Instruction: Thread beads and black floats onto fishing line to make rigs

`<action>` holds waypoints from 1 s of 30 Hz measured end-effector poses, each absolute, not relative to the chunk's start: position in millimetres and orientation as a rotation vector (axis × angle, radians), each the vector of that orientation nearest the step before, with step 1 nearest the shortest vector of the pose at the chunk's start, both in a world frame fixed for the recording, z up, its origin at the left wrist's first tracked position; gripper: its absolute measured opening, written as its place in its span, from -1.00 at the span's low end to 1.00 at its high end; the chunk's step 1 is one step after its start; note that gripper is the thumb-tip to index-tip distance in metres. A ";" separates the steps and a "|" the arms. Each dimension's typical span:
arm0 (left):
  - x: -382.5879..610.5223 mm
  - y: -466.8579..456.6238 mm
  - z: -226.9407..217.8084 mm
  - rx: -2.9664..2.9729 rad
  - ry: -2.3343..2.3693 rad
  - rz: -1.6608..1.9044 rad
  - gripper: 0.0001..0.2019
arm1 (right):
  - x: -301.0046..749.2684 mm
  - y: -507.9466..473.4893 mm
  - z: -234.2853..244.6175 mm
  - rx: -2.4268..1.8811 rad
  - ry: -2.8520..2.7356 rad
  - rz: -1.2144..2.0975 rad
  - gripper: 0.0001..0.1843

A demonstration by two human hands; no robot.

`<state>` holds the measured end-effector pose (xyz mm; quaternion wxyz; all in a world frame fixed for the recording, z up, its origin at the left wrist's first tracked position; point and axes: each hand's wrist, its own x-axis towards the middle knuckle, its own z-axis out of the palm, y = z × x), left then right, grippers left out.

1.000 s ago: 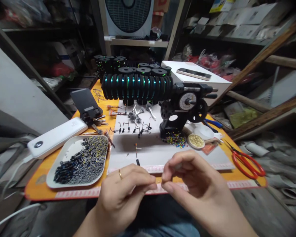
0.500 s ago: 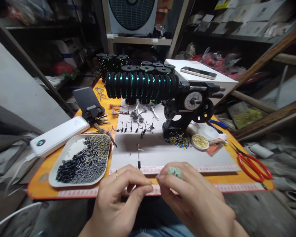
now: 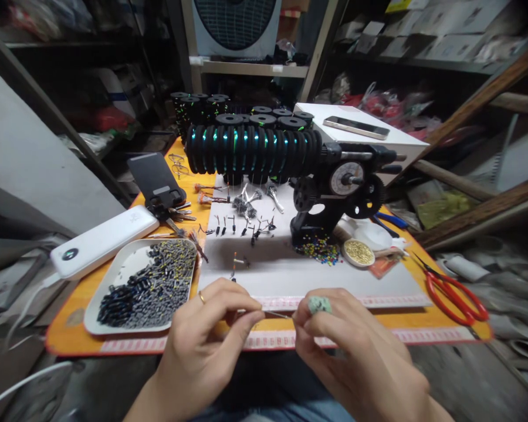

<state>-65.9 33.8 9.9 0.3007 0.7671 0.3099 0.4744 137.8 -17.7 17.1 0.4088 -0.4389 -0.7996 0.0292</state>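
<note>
A thin line (image 3: 278, 314) runs between my two hands above the front edge of the table. My left hand (image 3: 215, 334), with a gold ring, pinches one end between thumb and forefinger. The fingers of my right hand (image 3: 347, 340) are closed on the other end; a pale green band wraps one finger. Just beyond my left hand hangs or lies a small rig piece (image 3: 235, 264) with orange, white and dark parts; I cannot tell whether it joins the line. A white tray (image 3: 92, 299) of small dark and grey cylindrical pieces stands left of my left hand.
A black winding device (image 3: 334, 193) with a row of black ringed spools (image 3: 250, 149) stands across the board (image 3: 334, 287). To the right lie red-handled scissors (image 3: 455, 299) and a dish of gold beads (image 3: 358, 253). A white power bank (image 3: 105, 240) lies left.
My hands have moved apart, the left slightly left and the right to the right, and the thin line now shows between them. The small rig piece has shifted left.
</note>
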 end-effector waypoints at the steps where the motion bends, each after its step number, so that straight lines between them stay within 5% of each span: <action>1: -65.0 33.8 10.6 2.048 0.836 1.261 -0.82 | 138.2 -17.9 15.6 -1.127 -2.044 0.053 -0.79; 8: -54.5 28.3 20.7 2.188 0.865 1.308 -0.82 | 140.0 -12.9 14.2 -1.154 -2.290 -0.074 -0.77; 17: -52.2 25.7 19.4 1.929 0.842 1.298 -0.79 | 135.0 -6.0 25.4 -0.975 -2.103 0.360 -0.80; 25: -55.9 23.2 21.0 1.565 0.876 1.125 -0.88 | 126.5 -5.2 26.7 -0.960 -1.801 0.331 -0.63; 30: -53.7 23.5 16.6 1.371 0.826 1.165 -0.88 | 114.9 -3.0 34.8 -1.066 -1.822 0.391 -0.83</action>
